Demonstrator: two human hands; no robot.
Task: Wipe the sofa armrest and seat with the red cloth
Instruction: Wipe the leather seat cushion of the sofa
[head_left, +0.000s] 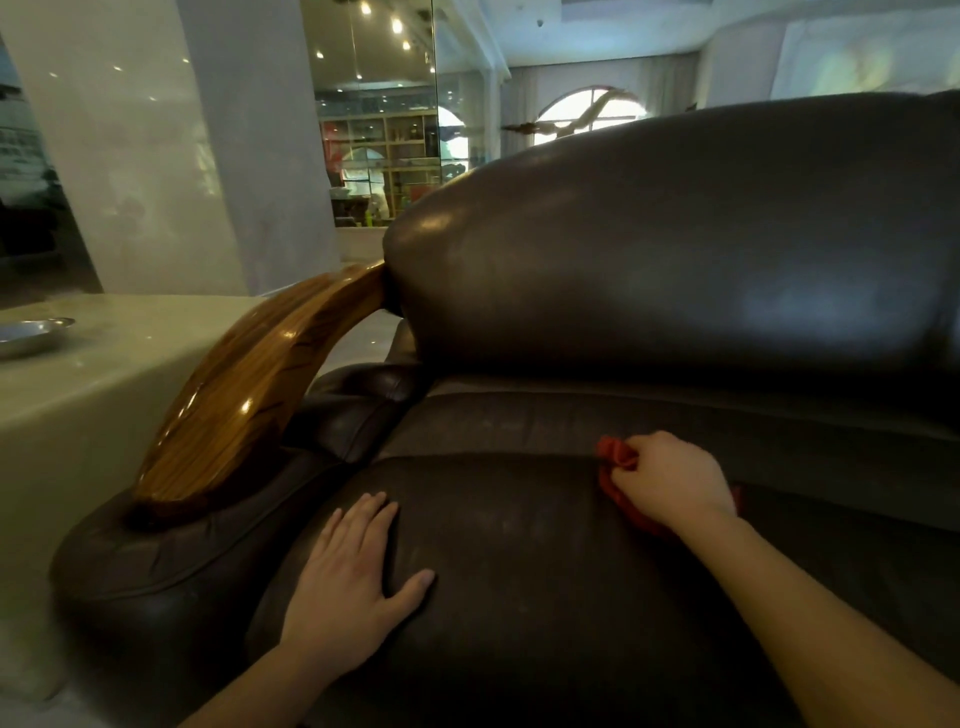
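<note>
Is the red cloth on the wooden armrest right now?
No, the right hand holds the cloth down on the seat, well apart from the armrest.

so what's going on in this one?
A person is wiping a dark leather sofa. The right hand holds a bunched red cloth against the seat cushion, near the seam at the back of the seat. The left hand lies flat and open on the front of the same cushion, holding nothing. The wooden armrest is to the left, with neither hand on it. A metal dish sits on the pale counter beside the sofa.
</note>
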